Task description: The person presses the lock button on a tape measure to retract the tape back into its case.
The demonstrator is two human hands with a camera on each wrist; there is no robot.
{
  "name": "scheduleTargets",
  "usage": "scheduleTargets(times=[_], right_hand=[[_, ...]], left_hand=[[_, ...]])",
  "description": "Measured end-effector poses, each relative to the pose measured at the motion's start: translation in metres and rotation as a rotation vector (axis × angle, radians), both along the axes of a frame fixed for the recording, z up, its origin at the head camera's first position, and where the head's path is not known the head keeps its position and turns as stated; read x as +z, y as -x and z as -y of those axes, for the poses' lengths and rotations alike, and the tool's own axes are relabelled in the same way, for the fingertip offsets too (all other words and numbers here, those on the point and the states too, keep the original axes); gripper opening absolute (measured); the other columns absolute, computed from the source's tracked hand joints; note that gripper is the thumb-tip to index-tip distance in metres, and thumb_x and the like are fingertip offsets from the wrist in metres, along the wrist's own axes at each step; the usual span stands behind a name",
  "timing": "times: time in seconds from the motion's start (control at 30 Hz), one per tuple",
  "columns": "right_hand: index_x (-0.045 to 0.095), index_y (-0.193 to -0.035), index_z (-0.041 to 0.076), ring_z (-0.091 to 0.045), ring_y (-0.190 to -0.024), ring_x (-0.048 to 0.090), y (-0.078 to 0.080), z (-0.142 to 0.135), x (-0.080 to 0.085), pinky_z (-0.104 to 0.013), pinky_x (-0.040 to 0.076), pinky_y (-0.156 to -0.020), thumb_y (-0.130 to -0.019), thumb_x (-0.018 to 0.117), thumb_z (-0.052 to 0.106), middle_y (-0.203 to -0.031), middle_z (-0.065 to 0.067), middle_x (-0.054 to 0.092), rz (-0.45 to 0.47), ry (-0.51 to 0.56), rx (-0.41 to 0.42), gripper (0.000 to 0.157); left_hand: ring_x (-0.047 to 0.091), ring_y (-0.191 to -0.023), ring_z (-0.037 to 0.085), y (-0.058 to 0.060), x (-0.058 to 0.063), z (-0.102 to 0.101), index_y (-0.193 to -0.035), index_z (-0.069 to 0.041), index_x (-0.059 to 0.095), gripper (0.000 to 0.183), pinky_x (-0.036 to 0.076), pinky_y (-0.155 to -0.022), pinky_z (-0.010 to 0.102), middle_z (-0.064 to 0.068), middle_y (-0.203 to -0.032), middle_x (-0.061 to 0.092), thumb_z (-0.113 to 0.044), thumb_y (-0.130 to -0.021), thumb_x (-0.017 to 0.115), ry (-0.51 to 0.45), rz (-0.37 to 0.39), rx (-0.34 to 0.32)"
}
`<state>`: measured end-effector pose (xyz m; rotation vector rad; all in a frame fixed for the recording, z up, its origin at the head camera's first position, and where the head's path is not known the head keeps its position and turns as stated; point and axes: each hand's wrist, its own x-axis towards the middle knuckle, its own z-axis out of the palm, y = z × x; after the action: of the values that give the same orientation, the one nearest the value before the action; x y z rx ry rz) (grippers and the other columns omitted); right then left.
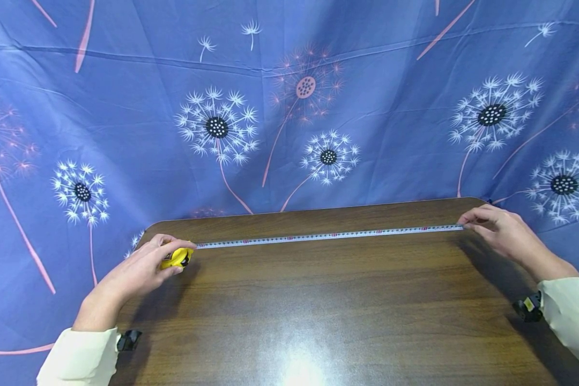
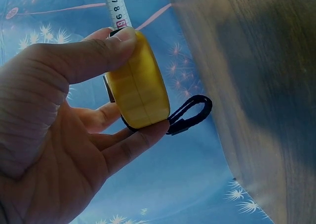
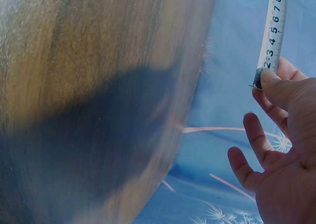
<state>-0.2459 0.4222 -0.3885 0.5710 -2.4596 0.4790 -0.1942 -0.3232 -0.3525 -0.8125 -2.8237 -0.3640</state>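
My left hand (image 1: pixel 147 268) grips the yellow case of a tape measure (image 1: pixel 177 258) near the table's left end. In the left wrist view the thumb lies over the top of the case (image 2: pixel 140 86), beside the blade's mouth, with fingers beneath it. A black wrist strap (image 2: pixel 197 108) hangs from the case. The white blade (image 1: pixel 328 235) runs out nearly straight across the far part of the table. At its other end my right hand (image 1: pixel 504 236) pinches the tip of the blade (image 3: pixel 271 41) between thumb and forefinger, the other fingers spread loosely.
Below the blade lies a brown wood-grain table (image 1: pixel 318 300) with rounded far corners and a bright glare patch near the front. Behind it hangs a blue cloth (image 1: pixel 391 107) printed with dandelions. Each wrist carries a small black camera mount (image 1: pixel 129 340).
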Motion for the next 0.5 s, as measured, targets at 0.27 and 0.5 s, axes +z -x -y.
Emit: scheduleTargets(times=[0.27,0.5], right_hand=[[0.076,-0.088,0.018,0.007,-0.08,0.052,-0.0007,0.001,-0.0002,-0.022,0.042,-0.068,-0.074,0.082,-0.014,-0.086,0.005,0.065,0.0,-0.007,-0.007,0.035],[0.076,-0.089,0.017,0.007,-0.081,0.053,0.0002,-0.002,-0.0016,-0.022,0.042,-0.067,-0.073,0.081,-0.015,-0.087,0.0,0.066,-0.004,-0.04,-0.008,0.037]], left_hand=[[0.058,-0.11,0.032,-0.0009,0.0003,-0.0012,-0.143,-0.025,0.057,0.066,0.051,-0.083,0.056,0.013,-0.124,0.061,-0.006,-0.085,0.083,0.002,0.007,0.006],[0.06,-0.104,0.035,-0.0004,0.0011,-0.0017,-0.147,-0.022,0.051,0.072,0.051,-0.08,0.057,0.019,-0.121,0.059,-0.007,-0.085,0.084,-0.005,0.042,0.031]])
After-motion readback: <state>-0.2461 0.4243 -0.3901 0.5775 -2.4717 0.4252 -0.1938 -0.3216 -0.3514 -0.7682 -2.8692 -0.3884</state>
